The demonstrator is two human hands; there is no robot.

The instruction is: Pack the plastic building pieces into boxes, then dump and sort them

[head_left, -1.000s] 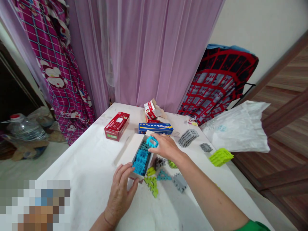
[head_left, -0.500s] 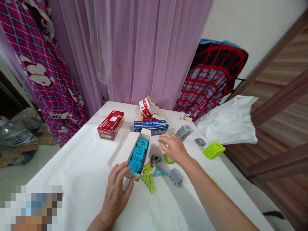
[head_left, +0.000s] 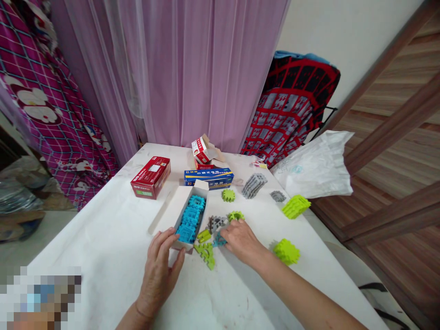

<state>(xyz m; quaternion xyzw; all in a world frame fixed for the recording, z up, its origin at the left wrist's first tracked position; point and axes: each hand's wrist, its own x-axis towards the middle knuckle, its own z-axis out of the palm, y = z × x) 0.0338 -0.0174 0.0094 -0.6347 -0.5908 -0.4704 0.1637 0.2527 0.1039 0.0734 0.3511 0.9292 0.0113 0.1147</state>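
Observation:
A white-lined open box (head_left: 202,184) holds a row of blue interlocking plastic building pieces (head_left: 190,220). My left hand (head_left: 161,261) grips the box's near end, fingers along one side and thumb at the front. My right hand (head_left: 240,240) is closed, its fingertips down on a blue triangular building piece (head_left: 219,238) beside the box. The fingers partly cover that piece. Around it lie a green triangular piece (head_left: 206,254), a small yellow-green piece (head_left: 204,236), a dark grey piece (head_left: 216,223) and a green piece (head_left: 236,215).
Behind the box are a blue carton (head_left: 209,178), an opened red carton (head_left: 203,150) and a red box (head_left: 151,178). Stacked grey pieces (head_left: 254,185) and green stacks (head_left: 296,206) stand on the right. A white plastic bag (head_left: 312,165) lies at the table's right edge.
My right hand has moved down and nearer, from above the green pieces to the blue triangular piece, and its fingers have closed. The loose grey square piece is now hidden. My left hand stays at the box.

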